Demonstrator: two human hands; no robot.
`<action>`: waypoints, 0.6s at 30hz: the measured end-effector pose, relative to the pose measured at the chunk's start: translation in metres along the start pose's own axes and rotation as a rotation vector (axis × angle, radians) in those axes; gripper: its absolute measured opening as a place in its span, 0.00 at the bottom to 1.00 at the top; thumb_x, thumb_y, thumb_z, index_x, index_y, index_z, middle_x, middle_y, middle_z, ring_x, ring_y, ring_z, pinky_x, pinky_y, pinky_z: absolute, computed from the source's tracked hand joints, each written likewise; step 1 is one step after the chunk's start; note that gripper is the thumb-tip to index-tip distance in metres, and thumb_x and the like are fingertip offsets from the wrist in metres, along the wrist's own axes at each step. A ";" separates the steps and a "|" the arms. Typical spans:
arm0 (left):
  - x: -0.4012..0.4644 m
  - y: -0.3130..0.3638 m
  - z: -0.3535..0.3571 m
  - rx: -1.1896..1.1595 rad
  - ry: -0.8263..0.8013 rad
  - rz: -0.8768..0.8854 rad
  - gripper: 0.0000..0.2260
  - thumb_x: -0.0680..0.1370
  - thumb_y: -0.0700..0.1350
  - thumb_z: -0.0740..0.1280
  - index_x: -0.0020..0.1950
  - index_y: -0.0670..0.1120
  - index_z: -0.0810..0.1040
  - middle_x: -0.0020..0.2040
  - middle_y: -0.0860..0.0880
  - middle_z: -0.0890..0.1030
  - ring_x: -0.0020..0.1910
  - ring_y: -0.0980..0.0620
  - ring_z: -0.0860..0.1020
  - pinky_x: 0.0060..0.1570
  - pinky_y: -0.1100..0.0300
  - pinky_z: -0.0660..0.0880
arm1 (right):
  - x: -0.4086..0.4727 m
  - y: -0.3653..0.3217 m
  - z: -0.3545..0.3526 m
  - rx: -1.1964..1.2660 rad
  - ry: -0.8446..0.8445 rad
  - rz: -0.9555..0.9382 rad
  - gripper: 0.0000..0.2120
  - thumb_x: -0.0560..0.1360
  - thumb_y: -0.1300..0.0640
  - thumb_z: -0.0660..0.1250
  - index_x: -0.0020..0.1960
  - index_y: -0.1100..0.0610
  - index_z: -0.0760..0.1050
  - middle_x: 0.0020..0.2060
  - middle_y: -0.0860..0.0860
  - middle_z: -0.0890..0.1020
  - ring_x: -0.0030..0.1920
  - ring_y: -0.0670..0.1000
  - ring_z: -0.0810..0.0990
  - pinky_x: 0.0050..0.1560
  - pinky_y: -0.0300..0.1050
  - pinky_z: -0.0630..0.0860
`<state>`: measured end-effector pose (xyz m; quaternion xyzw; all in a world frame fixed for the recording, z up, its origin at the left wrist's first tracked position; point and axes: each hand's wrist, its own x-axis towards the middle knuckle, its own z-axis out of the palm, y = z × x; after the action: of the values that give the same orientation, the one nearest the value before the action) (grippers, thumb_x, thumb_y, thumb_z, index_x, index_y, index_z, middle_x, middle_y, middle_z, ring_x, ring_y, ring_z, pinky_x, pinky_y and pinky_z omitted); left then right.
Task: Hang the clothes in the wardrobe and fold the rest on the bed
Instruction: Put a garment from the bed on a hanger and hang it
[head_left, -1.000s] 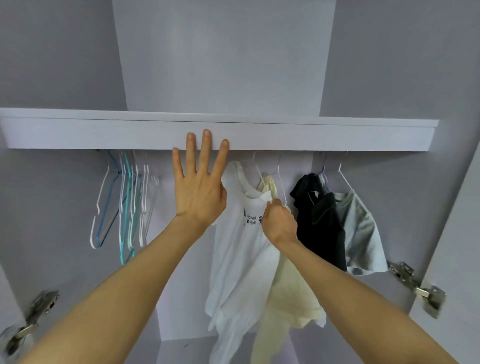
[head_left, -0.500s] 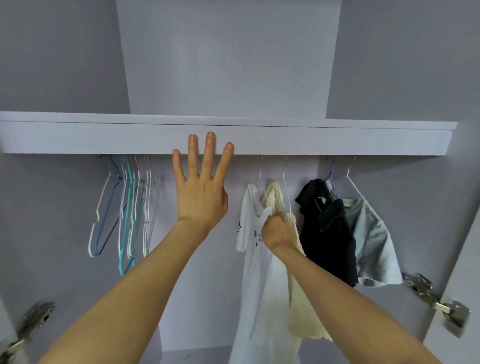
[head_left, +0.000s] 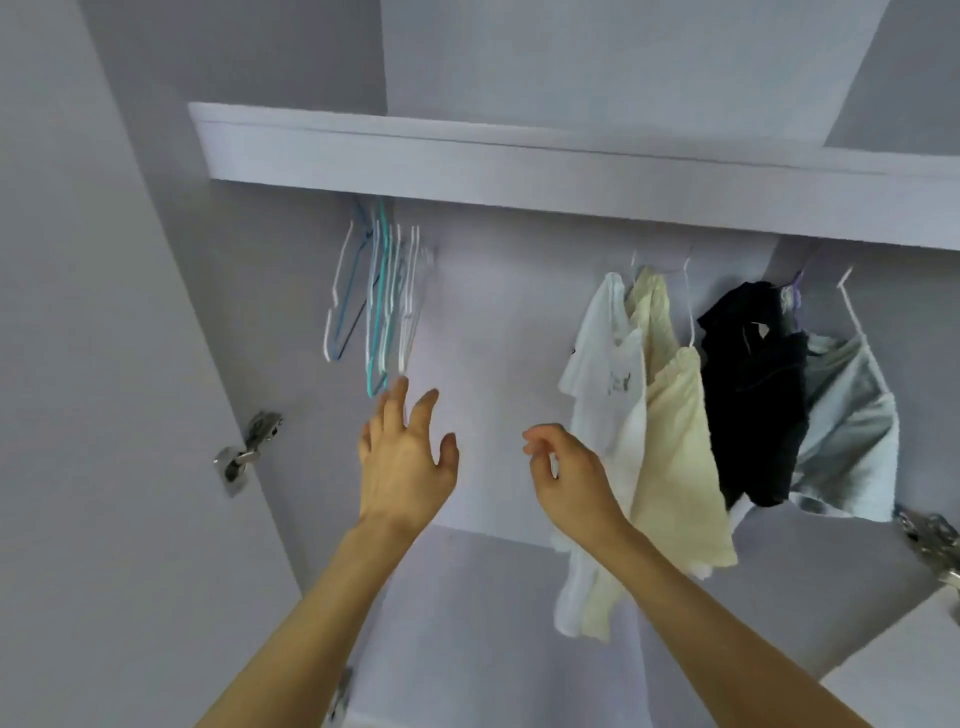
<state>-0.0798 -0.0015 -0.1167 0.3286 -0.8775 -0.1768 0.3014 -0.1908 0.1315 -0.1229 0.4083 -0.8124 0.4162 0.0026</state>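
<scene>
4 garments (head_left: 670, 415) hung; both hands empty: left hand (head_left: 402, 462) fingers spread, right hand (head_left: 569, 478) loosely curled.

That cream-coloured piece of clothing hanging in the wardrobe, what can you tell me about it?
The cream garment looks like soft, light, slightly crinkled fabric, pale yellowish, with a gathered edge near its upper part. It hangs from a thin white wire hanger under the wardrobe shelf, draping down loosely. It lies against the white T-shirt on one side, partly overlapping it, with the black garment on the other. Neither hand touches it; the right hand hangs just in front of the T-shirt, fingers loosely curled.
</scene>
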 end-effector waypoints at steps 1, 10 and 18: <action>-0.017 -0.014 -0.001 0.009 -0.038 -0.074 0.22 0.78 0.48 0.62 0.72 0.48 0.66 0.75 0.47 0.59 0.73 0.45 0.58 0.70 0.49 0.56 | -0.007 0.000 0.011 0.026 -0.127 0.035 0.09 0.78 0.63 0.58 0.56 0.61 0.74 0.49 0.53 0.81 0.52 0.55 0.78 0.55 0.48 0.73; -0.245 -0.107 -0.049 0.093 0.003 -0.790 0.17 0.79 0.47 0.61 0.67 0.46 0.72 0.66 0.46 0.72 0.65 0.46 0.71 0.63 0.53 0.67 | -0.123 -0.035 0.135 0.054 -0.971 -0.158 0.09 0.79 0.60 0.57 0.52 0.58 0.76 0.47 0.55 0.83 0.42 0.51 0.79 0.44 0.36 0.73; -0.498 -0.079 -0.107 0.145 0.322 -1.386 0.16 0.78 0.43 0.62 0.66 0.44 0.73 0.65 0.44 0.74 0.62 0.45 0.73 0.61 0.54 0.69 | -0.306 -0.104 0.198 0.053 -1.513 -0.519 0.12 0.80 0.58 0.54 0.52 0.54 0.76 0.48 0.50 0.81 0.47 0.51 0.78 0.46 0.41 0.72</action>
<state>0.3264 0.2698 -0.2814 0.8518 -0.4210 -0.2180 0.2229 0.1492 0.1663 -0.2873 0.7559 -0.4627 0.0315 -0.4620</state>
